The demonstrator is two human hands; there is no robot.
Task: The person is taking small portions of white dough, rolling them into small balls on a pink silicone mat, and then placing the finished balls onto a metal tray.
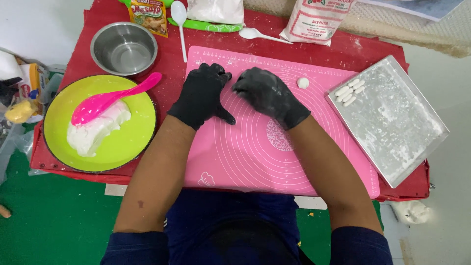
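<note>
I see my left hand and right hand, both curled, fingertips close together on the pink mat, mid-frame. A dough ball sits nearby.

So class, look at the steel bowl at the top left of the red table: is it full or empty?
Empty: the steel bowl shows only its bare shiny bottom, with no dough or flour inside.
</note>
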